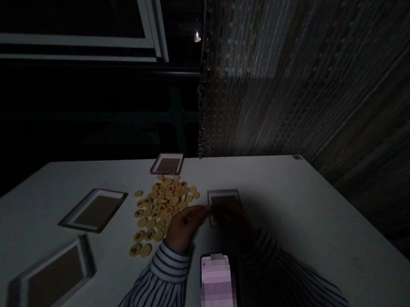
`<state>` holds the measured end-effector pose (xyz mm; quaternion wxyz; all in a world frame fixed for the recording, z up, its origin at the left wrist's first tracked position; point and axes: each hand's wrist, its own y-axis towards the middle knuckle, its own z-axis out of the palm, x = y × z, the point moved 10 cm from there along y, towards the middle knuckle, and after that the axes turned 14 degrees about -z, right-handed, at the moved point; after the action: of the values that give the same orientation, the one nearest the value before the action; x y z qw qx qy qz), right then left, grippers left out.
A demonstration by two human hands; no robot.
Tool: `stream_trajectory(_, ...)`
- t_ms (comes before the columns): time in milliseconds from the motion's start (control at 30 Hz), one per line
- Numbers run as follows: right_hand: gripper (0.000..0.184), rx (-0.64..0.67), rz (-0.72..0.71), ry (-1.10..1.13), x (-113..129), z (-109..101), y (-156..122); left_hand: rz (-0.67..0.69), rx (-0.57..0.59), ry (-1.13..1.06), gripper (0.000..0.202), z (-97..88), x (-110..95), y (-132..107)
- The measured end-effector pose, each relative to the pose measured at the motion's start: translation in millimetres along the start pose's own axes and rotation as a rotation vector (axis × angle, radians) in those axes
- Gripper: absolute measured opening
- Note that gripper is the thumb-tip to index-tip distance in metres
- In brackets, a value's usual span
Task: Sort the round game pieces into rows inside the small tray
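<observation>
The scene is dim. A heap of several round yellow game discs with dark and red marks lies on a white table. My left hand rests at the heap's right edge, fingers stretched toward a small tray. My right hand lies in deep shadow over that tray's near side; its fingers cannot be made out. Both arms wear striped sleeves.
Three more shallow trays stand on the table: one at the back, one at the left, one at the near left. A lit phone lies between my forearms. A woven blind hangs behind.
</observation>
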<state>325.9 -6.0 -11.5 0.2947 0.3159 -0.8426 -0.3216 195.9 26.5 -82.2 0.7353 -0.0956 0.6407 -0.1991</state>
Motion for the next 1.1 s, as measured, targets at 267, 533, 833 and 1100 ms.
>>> stream_trajectory(267, 0.017, -0.209, 0.266, 0.229, -28, -16, -15, 0.050, -0.099, 0.075, 0.027, -5.6, -8, -6)
stream_trajectory(533, 0.016, -0.208, 0.259, 0.239, -24, -20, -12, 0.106, -0.081, 0.188, 0.024, 0.9, -9, -6)
stream_trajectory(833, 0.019, -0.026, -0.024, 0.047, 2, -8, 4, 0.082, -0.039, 0.107, 0.026, 5.7, -9, -7)
stream_trajectory(1100, 0.021, 0.037, -0.011, 0.026, 1, 0, 2, 0.013, 0.009, 0.029, 0.032, 10.6, 1, -3)
